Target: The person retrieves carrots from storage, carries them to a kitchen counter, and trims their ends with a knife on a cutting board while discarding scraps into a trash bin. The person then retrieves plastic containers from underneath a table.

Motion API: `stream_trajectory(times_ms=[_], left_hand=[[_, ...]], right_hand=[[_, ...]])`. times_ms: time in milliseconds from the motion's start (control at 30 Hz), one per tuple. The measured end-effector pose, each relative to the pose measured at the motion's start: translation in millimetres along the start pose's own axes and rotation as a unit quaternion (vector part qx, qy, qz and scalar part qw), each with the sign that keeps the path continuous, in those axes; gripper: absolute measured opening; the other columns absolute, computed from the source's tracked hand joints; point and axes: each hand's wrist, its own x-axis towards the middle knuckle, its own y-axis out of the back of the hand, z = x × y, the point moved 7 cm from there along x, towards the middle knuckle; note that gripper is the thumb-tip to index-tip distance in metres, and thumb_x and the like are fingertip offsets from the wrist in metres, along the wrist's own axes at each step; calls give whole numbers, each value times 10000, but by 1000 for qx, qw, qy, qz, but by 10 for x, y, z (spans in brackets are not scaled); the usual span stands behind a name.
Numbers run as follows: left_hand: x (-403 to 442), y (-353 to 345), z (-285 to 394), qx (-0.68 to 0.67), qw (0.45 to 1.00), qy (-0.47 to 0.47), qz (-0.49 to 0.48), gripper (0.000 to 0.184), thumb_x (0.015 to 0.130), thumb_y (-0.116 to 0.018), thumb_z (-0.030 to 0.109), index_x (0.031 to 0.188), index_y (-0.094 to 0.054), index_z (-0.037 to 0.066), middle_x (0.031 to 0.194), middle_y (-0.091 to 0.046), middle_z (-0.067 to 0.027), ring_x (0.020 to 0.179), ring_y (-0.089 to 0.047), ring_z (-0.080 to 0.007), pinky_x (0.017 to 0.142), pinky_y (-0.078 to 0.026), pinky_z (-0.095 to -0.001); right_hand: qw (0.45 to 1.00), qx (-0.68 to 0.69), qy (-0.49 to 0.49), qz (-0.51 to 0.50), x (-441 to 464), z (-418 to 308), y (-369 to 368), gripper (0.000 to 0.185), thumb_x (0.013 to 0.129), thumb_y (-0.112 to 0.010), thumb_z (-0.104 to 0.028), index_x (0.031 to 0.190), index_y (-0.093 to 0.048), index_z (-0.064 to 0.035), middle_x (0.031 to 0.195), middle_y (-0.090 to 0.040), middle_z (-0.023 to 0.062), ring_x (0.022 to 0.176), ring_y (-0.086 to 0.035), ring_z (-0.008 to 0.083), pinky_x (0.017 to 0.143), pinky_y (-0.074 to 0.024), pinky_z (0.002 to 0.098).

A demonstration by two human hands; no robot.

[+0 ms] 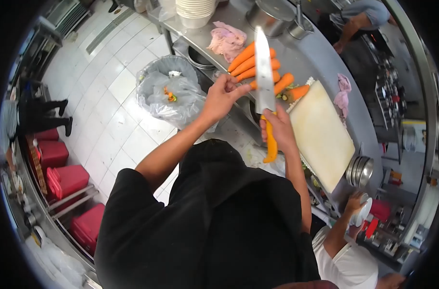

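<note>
My right hand (280,126) grips the yellow handle of a large kitchen knife (265,72), its wide blade pointing away from me over the carrots. My left hand (222,96) is at the counter's edge, thumb stretched out and fingers partly curled. Its thumb is close to the tip of a carrot (283,83) that passes behind the blade; contact is unclear. Several more orange carrots (251,62) lie side by side on the steel counter. To the right of the knife rests a white cutting board (320,135), with a carrot's stem end (299,92) by its corner.
A lined trash bin (166,79) with orange scraps stands below left. Pink cloths (227,39) (342,94), stacked white bowls (195,10), a steel pot (270,17) and metal bowls (359,171) sit on the counter. A co-worker in white (347,260) is at lower right; others work farther off.
</note>
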Motion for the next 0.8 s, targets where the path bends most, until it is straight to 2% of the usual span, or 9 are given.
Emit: stream_trajectory(times_ms=[133, 267, 333, 400, 467, 567, 633, 733, 800], left_hand=[[22, 25, -64, 28, 999, -15, 17, 413, 773, -782, 314, 817, -492, 22, 648, -495, 0, 611, -446, -74, 564, -422, -254], [110, 256, -298, 57, 998, 20, 8, 309, 832, -726, 246, 791, -497, 43, 698, -502, -6, 659, -447, -76, 577, -394, -238], [200, 529, -544, 150, 985, -52, 66, 305, 826, -716, 253, 784, -532, 13, 623, -516, -81, 598, -499, -188, 574, -436, -330], [240, 860, -936, 431, 891, -111, 87, 268, 817, -706, 243, 883, -598, 7, 661, -552, -146, 682, -561, -306, 663, -457, -404], [310, 1109, -1300, 521, 852, -35, 32, 307, 793, -711, 209, 1020, -629, 19, 796, -588, -175, 814, -574, -359, 739, -452, -447], [249, 832, -750, 469, 869, -152, 36, 359, 771, -706, 165, 1090, -622, 24, 955, -588, -188, 874, -565, -352, 758, -455, -444], [242, 242, -266, 381, 905, -184, -38, 398, 752, -706, 143, 1122, -613, 28, 1047, -573, -187, 980, -547, -351, 816, -458, -443], [56, -815, -5, 312, 891, -295, -147, 440, 757, -692, 137, 1161, -564, 20, 1077, -550, -191, 1039, -536, -357, 881, -457, -434], [-34, -1409, -19, 313, 873, -323, -191, 475, 765, -669, 121, 1206, -522, 28, 1125, -524, -197, 1063, -522, -368, 899, -454, -429]], right_hand=[[996, -74, 11, -45, 78, 1, -341, 195, 934, -540, -218, 1072, -496, -87, 663, -509, 23, 436, -481, 119, 394, -398, 268], [995, -92, 11, -41, 89, 55, -390, 191, 930, -541, -212, 1032, -490, -59, 656, -506, 26, 434, -481, 120, 397, -394, 273], [993, -113, 18, -26, 16, 36, -319, 194, 929, -541, -217, 990, -477, -44, 644, -499, 32, 431, -480, 120, 401, -393, 279], [994, -94, 11, 55, -107, 104, -100, 185, 933, -536, -210, 993, -482, -44, 633, -499, 29, 429, -481, 114, 399, -394, 272], [990, -80, 23, 118, -322, 144, 191, 173, 937, -533, -203, 994, -487, -47, 623, -496, 25, 425, -479, 110, 392, -394, 264], [979, -53, 47, 190, -747, 263, 676, 152, 941, -524, -195, 990, -488, -56, 615, -495, 27, 414, -473, 113, 377, -391, 258], [967, -20, 43, 252, -993, 469, 1040, 140, 942, -514, -189, 984, -480, -60, 615, -503, 39, 405, -469, 127, 366, -390, 263], [945, -20, 15, 326, -1326, 686, 1422, 117, 942, -517, -182, 971, -493, -71, 601, -485, 24, 397, -465, 111, 350, -385, 257], [937, -14, 6, 349, -1464, 851, 1623, 118, 935, -516, -181, 949, -483, -68, 597, -489, 33, 386, -467, 125, 345, -384, 261]])
